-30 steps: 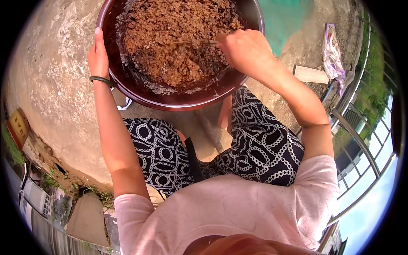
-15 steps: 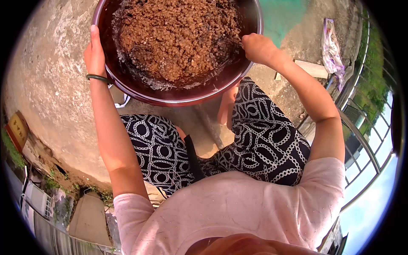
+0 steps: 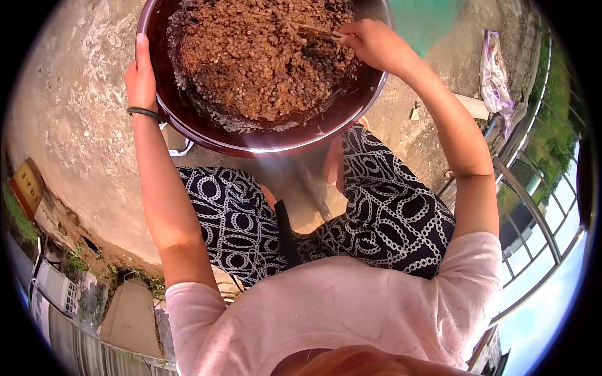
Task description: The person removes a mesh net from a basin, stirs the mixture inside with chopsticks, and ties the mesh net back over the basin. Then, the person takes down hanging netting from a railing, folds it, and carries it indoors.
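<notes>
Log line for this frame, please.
left hand: on rim of basin | right hand: gripping thin sticks | sticks: in brown grainy mix | basin: above knees

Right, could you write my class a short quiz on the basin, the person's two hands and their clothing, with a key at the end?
1. True or false: The right hand holds a slender, light-brown wooden utensil at the grainy brown mixture.

2. Multiple choice: Where is the left hand on the round, dark reddish-brown basin?
A) Pressed on the middle of its contents
B) At its outer edge
C) Nowhere; it is away from it

3. Fill in the blank: The black patterned trousers carry a chain-like print coloured ____.

Key: 1. True; 2. B; 3. white
</notes>
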Motion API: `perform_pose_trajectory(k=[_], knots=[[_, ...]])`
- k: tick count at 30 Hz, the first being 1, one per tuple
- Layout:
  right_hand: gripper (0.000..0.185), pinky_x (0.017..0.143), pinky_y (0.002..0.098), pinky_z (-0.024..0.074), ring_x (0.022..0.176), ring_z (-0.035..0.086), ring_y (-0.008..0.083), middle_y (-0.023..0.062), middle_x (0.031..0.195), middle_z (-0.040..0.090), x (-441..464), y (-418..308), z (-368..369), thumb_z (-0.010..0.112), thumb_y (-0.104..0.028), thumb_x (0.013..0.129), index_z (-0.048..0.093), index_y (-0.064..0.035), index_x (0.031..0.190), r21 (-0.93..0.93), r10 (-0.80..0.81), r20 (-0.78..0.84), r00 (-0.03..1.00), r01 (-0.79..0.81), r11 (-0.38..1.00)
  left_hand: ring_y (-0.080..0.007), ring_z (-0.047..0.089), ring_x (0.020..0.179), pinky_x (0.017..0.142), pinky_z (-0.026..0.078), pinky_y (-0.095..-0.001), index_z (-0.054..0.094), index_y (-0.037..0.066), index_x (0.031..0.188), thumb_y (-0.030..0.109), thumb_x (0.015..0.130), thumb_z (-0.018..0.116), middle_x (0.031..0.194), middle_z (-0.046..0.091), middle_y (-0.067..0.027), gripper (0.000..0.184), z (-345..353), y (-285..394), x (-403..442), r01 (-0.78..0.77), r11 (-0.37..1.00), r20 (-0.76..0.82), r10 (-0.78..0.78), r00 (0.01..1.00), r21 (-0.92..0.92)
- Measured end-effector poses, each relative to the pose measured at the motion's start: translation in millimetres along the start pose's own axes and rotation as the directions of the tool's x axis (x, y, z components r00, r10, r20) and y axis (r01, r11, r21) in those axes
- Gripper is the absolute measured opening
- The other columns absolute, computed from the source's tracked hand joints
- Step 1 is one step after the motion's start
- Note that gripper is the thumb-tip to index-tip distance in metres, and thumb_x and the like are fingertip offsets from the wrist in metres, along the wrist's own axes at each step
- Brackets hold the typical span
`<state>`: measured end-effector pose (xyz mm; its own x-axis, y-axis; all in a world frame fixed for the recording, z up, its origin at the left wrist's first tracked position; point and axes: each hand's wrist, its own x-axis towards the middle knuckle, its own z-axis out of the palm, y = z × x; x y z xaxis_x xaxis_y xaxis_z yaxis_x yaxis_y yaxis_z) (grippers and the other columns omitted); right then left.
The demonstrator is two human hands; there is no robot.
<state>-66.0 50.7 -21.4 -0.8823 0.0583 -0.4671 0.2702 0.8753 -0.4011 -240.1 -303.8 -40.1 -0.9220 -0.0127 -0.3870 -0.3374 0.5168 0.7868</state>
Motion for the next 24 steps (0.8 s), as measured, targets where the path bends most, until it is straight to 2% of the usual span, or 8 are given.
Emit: perform_pose_trajectory(k=[3, 5, 9, 12, 14, 18, 20, 24], knots=[[0.020, 0.073, 0.0437, 0.0527, 0.082, 0.065, 0.0356, 0.0202, 0.086, 0.067, -15.9, 7.2, 10.3, 0.056, -0.019, 0.089, 0.070, -0.0074, 0.098, -0.260, 0.082, -0.047, 0.996, -0.091, 0.961, -0.0157, 0.048, 0.077, 0.075, 0.042, -0.0305, 0.061, -0.006, 0.089, 0.076, 0.081, 0.046, 0.081, 0.055, -0.0058, 0.084, -5.1, -8.9, 6.6, 0.052, 0.998, 0.013, -0.053, 0.999, 0.030], [0.019, 0.076, 0.0442, 0.0528, 0.084, 0.065, 0.0355, 0.0205, 0.086, 0.067, -23.6, 18.9, 29.9, 0.054, -0.017, 0.089, 0.070, -0.0066, 0.092, -0.375, 0.193, 0.043, 0.980, -0.163, 0.912, -0.0170, 0.055, 0.088, 0.080, 0.046, -0.0304, 0.059, -0.004, 0.111, 0.072, 0.084, 0.048, 0.100, 0.060, -0.0082, 0.082, -9.7, -13.5, 12.1, 0.095, 0.995, 0.076, -0.096, 0.993, 0.013], [0.020, 0.075, 0.0465, 0.0525, 0.083, 0.065, 0.0383, 0.0202, 0.083, 0.067, -35.4, 4.7, 38.7, 0.055, -0.016, 0.088, 0.069, -0.0025, 0.091, -0.229, 0.189, 0.277, 0.942, -0.126, 0.965, -0.0169, 0.059, 0.092, 0.080, 0.048, -0.0298, 0.058, -0.003, 0.121, 0.069, 0.085, 0.050, 0.108, 0.062, -0.0094, 0.081, -8.8, -12.8, 10.5, 0.150, 0.988, 0.095, -0.145, 0.985, -0.047], [0.022, 0.067, 0.0415, 0.0530, 0.071, 0.066, 0.0321, 0.0186, 0.075, 0.066, -43.0, 18.7, 87.9, 0.056, -0.016, 0.089, 0.069, -0.0008, 0.096, 0.188, -0.214, 0.229, 0.949, 0.173, 0.967, -0.0140, 0.045, 0.073, 0.069, 0.039, -0.0295, 0.062, -0.005, 0.086, 0.076, 0.081, 0.046, 0.076, 0.050, -0.0025, 0.083, -6.8, -16.8, 14.1, 0.106, 0.994, 0.039, -0.107, 0.993, 0.020], [0.025, 0.058, 0.0336, 0.0502, 0.058, 0.062, 0.0211, 0.0136, 0.068, 0.063, -40.0, -19.7, 66.2, 0.057, -0.020, 0.091, 0.068, -0.0011, 0.104, 0.417, -0.085, 0.515, 0.853, -0.163, 0.894, -0.0152, 0.047, 0.076, 0.072, 0.041, -0.0307, 0.063, -0.006, 0.090, 0.077, 0.081, 0.046, 0.079, 0.053, -0.0041, 0.085, -2.8, -6.0, 7.0, 0.068, 0.997, 0.019, -0.068, 0.998, -0.028], [0.030, 0.054, 0.0293, 0.0472, 0.055, 0.057, 0.0138, 0.0060, 0.064, 0.060, -23.4, -52.8, 34.4, 0.059, -0.026, 0.093, 0.066, -0.0024, 0.111, 0.556, 0.073, 0.538, 0.840, -0.419, 0.718, -0.0176, 0.050, 0.083, 0.079, 0.043, -0.0321, 0.063, -0.009, 0.100, 0.077, 0.081, 0.046, 0.089, 0.058, -0.0083, 0.090, -5.9, -13.7, 12.0, 0.098, 0.995, 0.044, -0.097, 0.994, -0.016], [0.032, 0.056, 0.0296, 0.0475, 0.057, 0.058, 0.0121, 0.0078, 0.065, 0.059, -5.1, -26.9, 39.6, 0.060, -0.026, 0.092, 0.065, -0.0011, 0.111, 0.474, -0.013, 0.182, 0.983, -0.077, 0.877, -0.0183, 0.051, 0.085, 0.082, 0.043, -0.0327, 0.063, -0.010, 0.104, 0.077, 0.080, 0.047, 0.093, 0.059, -0.0097, 0.091, -7.3, -15.6, 9.1, 0.108, 0.994, 0.047, -0.107, 0.993, -0.005], [0.024, 0.068, 0.0386, 0.0489, 0.071, 0.062, 0.0337, 0.0199, 0.079, 0.064, 5.4, 4.0, 2.3, 0.057, -0.020, 0.091, 0.064, -0.0033, 0.108, 0.069, -0.090, -0.168, 0.982, 0.103, 0.992, -0.0190, 0.053, 0.089, 0.083, 0.043, -0.0334, 0.062, -0.011, 0.107, 0.077, 0.080, 0.048, 0.097, 0.060, -0.0112, 0.093, -6.0, -16.1, 14.3, 0.058, 0.998, 0.020, -0.058, 0.998, 0.009]])
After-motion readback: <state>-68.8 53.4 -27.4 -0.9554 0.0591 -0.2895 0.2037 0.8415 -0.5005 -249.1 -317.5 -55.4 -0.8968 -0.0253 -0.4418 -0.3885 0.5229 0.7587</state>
